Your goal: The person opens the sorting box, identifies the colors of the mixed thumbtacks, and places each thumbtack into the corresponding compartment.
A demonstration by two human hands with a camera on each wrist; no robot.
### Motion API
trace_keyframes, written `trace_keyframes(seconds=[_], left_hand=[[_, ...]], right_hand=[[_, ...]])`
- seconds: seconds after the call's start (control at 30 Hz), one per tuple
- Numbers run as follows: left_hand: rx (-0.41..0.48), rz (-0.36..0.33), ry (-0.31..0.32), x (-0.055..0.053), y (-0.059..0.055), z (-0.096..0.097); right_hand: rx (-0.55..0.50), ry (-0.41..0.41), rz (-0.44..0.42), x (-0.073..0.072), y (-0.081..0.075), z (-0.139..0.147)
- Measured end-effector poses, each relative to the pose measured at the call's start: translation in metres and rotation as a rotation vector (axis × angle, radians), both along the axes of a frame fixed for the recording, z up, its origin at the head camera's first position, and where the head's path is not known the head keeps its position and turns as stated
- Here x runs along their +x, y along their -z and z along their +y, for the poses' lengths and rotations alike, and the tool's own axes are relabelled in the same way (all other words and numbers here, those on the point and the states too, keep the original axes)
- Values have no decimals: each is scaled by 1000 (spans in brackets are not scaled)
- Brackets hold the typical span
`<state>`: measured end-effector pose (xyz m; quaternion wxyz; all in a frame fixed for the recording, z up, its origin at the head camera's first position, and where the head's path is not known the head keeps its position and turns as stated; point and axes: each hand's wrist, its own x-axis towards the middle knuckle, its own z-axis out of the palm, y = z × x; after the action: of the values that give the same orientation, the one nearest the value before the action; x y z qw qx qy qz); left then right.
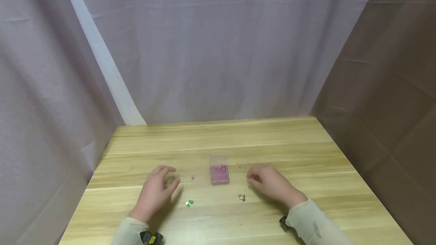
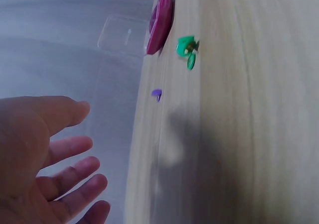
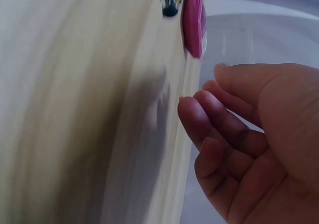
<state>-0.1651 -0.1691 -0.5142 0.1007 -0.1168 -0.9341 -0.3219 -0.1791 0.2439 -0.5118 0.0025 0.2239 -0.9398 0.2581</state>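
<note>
A small magenta box (image 1: 219, 175) sits mid-table with its clear lid (image 1: 218, 160) raised at the back. To its left my left hand (image 1: 156, 190) hovers over the table, fingers spread and loosely bent, holding nothing. Nearest to it are a tiny purple piece (image 2: 157, 93) and a cluster of small green pieces (image 2: 186, 47), round and flat like tack heads. On the box's other side, my right hand (image 1: 269, 182) is over the wood, its fingers loosely curled with nothing visible between them. Small orange pieces (image 1: 239, 165) and a dark cluster (image 1: 242, 197) lie between that hand and the box.
The wooden table (image 1: 218, 139) carries everything and ends at a grey curtain (image 1: 218, 59) behind. More curtain hangs along the left and right sides. A dark speck (image 1: 240, 224) lies near the front of the table. Each wrist wears a dark strapped device.
</note>
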Motion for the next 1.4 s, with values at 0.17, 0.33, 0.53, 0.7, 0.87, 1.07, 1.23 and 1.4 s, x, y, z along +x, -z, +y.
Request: trace_keyframes(seconds=[0.17, 0.33, 0.53, 0.7, 0.87, 1.07, 1.23, 1.4], left_hand=[[0, 4, 13, 6, 4, 7], [2, -25, 23, 16, 6, 12], [-12, -54, 17, 21, 7, 16], [-17, -99, 68, 20, 8, 21], [-19, -106, 96, 21, 10, 23], [-16, -119, 87, 22, 11, 24], [6, -108, 87, 21, 8, 24], [-5, -135, 90, 20, 10, 25]], right_hand=[[53, -73, 24, 9, 3, -12], [72, -109, 10, 17, 4, -21], [87, -131, 53, 22, 6, -30], [117, -141, 75, 21, 11, -36], [139, -132, 82, 19, 12, -34], [156, -134, 69, 19, 11, -31], [168, -142, 84, 20, 11, -31], [177, -151, 103, 21, 12, -34]])
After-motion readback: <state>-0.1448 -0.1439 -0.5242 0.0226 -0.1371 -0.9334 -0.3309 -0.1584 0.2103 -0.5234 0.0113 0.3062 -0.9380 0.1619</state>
